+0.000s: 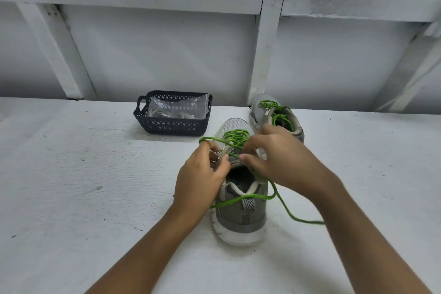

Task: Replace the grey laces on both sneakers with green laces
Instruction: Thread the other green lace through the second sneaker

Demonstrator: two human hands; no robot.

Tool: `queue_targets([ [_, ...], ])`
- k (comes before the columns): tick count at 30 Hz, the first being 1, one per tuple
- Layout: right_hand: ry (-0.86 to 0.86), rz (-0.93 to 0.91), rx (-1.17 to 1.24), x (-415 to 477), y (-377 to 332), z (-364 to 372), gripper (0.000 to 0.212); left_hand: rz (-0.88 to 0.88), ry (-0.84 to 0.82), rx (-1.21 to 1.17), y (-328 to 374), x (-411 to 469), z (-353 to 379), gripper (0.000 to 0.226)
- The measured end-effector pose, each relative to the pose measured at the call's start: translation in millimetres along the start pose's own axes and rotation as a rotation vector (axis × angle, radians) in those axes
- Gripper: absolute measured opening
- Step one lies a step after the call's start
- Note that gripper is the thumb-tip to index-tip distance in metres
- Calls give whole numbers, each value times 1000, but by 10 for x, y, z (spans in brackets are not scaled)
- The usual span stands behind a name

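The near sneaker (238, 222) stands on the table (71, 186) in the middle of the view, with its heel toward the person and its toe pointing away. A green lace (253, 196) already crosses its upper eyelets, and both free ends hang out: one runs across the heel opening, the other trails down to the table on the right side.

The left hand (202, 174) is curled on the lace. One strand loops over its forefinger and the thumb pinches another strand just above the tongue. The right hand (279, 162) meets it there, and its fingertips also pinch the lace, so the two hands are close together over the top eyelets. I think they hold the lace in this way to keep it tight while they form the knot or the bow – the lacing of this shoe seems nearly finished.

The far sneaker (259, 112) lies just behind, at the back edge of the table, with its own green lace (278, 116) already through it and loose in the opening. It was probably put there to keep the working place free.

To the left of the shoes, apart from them, stands a dark perforated basket (171, 125). Inside it is a clear plastic bag (181, 105) with something pale and coiled – maybe the grey laces, but I cannot tell.
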State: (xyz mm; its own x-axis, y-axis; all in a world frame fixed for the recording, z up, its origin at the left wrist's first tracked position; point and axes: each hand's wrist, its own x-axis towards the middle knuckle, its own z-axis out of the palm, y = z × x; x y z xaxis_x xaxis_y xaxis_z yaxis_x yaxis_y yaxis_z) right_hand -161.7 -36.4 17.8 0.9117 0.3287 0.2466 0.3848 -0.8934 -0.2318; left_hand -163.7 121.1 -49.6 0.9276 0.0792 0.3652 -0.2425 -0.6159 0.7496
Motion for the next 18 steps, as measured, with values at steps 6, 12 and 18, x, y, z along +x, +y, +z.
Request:
queue_targets([
  [6,9,-44,-10,142,-37,199,21,1,1,-6,-2,7,-8,17],
  [12,-114,-48,693,-132,122,-27,22,35,18,3,-16,6,3,18],
  [18,-241,-52,826,-260,146,-220,26,38,-1,3,-34,9,12,15],
])
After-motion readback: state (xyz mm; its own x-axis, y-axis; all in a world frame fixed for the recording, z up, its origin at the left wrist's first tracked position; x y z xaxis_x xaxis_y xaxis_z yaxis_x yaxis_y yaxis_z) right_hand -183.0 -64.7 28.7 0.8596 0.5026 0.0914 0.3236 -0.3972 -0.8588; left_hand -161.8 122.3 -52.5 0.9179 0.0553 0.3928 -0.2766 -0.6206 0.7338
